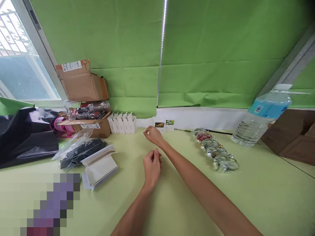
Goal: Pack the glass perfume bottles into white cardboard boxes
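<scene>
Two picture cards (161, 124) stand side by side at the back of the pale green table (187, 209), in front of a white strip (192, 117). All directions are taken from these cards.

The right hand (149, 133) is just beside them at 8 o'clock, with fingers bent inward. Whether its fingertips meet or pinch anything cannot be told. The left hand (152, 162) is at 7 o'clock, with fingers curled and thumb raised. Its grip and any contents cannot be told.

A thin rod with a green handle (187, 130) lies near the cards at 3 o'clock. Upright white boxes (122, 124) stand in a row at 9 o'clock. A row of clear, shiny pieces (215, 150), with red and gold parts, lies at 4 o'clock.

Farther out at 8 o'clock is a stack of folded white card (101, 168), with a clear bag of black material (81, 154) beside it. An open carton (102, 126) holding clear items sits at 9 o'clock; a closed brown box (81, 87) is at 10 o'clock. A tilted water bottle (264, 113) and a brown box on the far side (292, 134) occupy 3 o'clock.
</scene>
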A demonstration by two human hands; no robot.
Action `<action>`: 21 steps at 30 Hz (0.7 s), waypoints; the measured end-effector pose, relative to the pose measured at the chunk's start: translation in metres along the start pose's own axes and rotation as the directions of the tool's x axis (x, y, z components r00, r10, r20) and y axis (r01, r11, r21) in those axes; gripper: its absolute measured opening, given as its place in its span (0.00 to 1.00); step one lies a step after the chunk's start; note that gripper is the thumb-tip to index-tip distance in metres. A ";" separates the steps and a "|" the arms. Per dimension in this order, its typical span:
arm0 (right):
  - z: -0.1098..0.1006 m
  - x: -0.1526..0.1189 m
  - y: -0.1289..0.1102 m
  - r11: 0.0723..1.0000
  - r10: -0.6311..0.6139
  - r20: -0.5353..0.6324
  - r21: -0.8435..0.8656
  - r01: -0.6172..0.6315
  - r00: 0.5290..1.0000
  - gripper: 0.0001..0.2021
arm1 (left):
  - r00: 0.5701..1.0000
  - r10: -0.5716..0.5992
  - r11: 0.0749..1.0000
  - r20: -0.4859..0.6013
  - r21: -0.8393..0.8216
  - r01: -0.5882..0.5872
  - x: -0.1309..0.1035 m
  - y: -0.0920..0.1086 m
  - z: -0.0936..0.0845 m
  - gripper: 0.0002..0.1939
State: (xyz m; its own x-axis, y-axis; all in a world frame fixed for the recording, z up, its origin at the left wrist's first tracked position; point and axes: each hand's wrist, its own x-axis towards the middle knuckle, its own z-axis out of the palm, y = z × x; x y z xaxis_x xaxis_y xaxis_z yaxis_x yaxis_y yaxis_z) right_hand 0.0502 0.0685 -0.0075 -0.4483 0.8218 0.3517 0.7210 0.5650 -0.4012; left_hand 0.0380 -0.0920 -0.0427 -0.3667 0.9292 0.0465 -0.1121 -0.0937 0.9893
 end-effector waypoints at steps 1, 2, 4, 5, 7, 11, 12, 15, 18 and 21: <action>0.003 0.006 -0.012 0.998 -0.050 0.004 0.034 0.050 0.999 0.12 | 0.998 0.002 0.999 -0.057 -0.043 -0.005 0.001 0.001 -0.001 0.23; 0.006 0.012 -0.023 0.994 -0.089 0.009 0.066 0.088 0.996 0.13 | 0.994 0.002 0.996 -0.106 -0.084 -0.011 0.002 0.001 -0.002 0.24; 0.014 0.025 -0.041 0.984 -0.138 0.019 0.119 0.135 0.990 0.19 | 0.986 -0.001 0.988 -0.166 -0.152 -0.024 0.003 0.003 -0.004 0.25; 0.018 0.031 -0.049 0.979 -0.151 0.024 0.141 0.146 0.988 0.21 | 0.985 0.000 0.984 -0.175 -0.175 -0.031 0.003 0.003 -0.005 0.25; 0.026 0.042 -0.059 0.972 -0.165 0.039 0.176 0.156 0.986 0.25 | 0.985 0.008 0.978 -0.174 -0.204 -0.044 0.003 0.004 -0.007 0.26; 0.038 0.057 -0.066 0.964 -0.171 0.067 0.220 0.152 0.983 0.29 | 0.987 0.009 0.980 -0.164 -0.194 -0.041 0.003 0.007 -0.009 0.26; 0.040 0.060 -0.065 0.962 -0.171 0.071 0.226 0.151 0.983 0.29 | 0.987 0.001 0.983 -0.162 -0.179 -0.030 0.003 0.007 -0.009 0.26; 0.041 0.066 -0.063 0.959 -0.174 0.070 0.237 0.153 0.982 0.25 | 0.987 -0.027 0.990 -0.158 -0.140 0.005 0.004 0.008 -0.009 0.26; 0.039 0.067 -0.061 0.955 -0.186 0.044 0.245 0.170 0.981 0.20 | 0.988 -0.023 0.993 -0.156 -0.119 0.004 0.006 0.008 -0.009 0.27; 0.031 0.062 -0.058 0.949 -0.198 0.001 0.252 0.191 0.980 0.19 | 0.988 -0.001 0.994 -0.155 -0.112 -0.016 0.006 0.006 -0.010 0.28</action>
State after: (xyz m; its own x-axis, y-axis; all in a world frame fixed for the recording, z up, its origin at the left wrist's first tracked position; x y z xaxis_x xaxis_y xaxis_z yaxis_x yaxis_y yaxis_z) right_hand -0.0352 0.0888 0.0111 -0.5825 0.6937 0.4236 0.4653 0.7119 -0.5260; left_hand 0.0257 -0.0908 -0.0381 -0.5056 0.8625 0.0229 -0.2092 -0.1483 0.9666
